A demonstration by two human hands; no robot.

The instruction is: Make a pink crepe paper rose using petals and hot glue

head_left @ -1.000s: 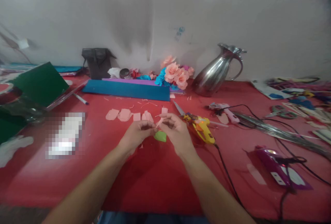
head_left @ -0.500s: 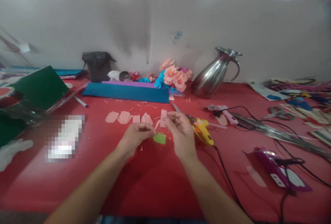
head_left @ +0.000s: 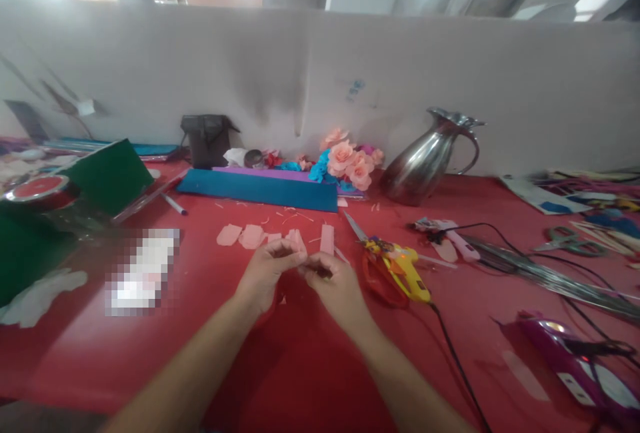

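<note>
My left hand (head_left: pixel 265 276) and my right hand (head_left: pixel 334 286) meet fingertip to fingertip low over the red table. Both are closed in a pinch; whatever lies between the fingers is hidden. Just beyond them runs a row of cut pink paper pieces, among them a rounded piece (head_left: pixel 229 235), a squarer one (head_left: pixel 251 237) and an upright strip (head_left: pixel 327 239). Scissors (head_left: pixel 354 226) lie right of the strip, blades pointing away from me. Partly over them rests a yellow hot glue gun (head_left: pixel 407 273) with a black cord.
A blue paper pack (head_left: pixel 260 191) and paper flowers (head_left: pixel 345 158) line the back, beside a metal jug (head_left: pixel 425 159). Wires (head_left: pixel 525 263), green-handled scissors (head_left: pixel 570 241) and a purple power strip (head_left: pixel 575 353) lie right. Green sheets (head_left: pixel 113 176) and a tape roll (head_left: pixel 37 189) stand left.
My right hand has come away from the upright pink strip to meet my left fingertips. The green piece and the thin pink strip in my left fingers no longer show. The view has shifted slightly.
</note>
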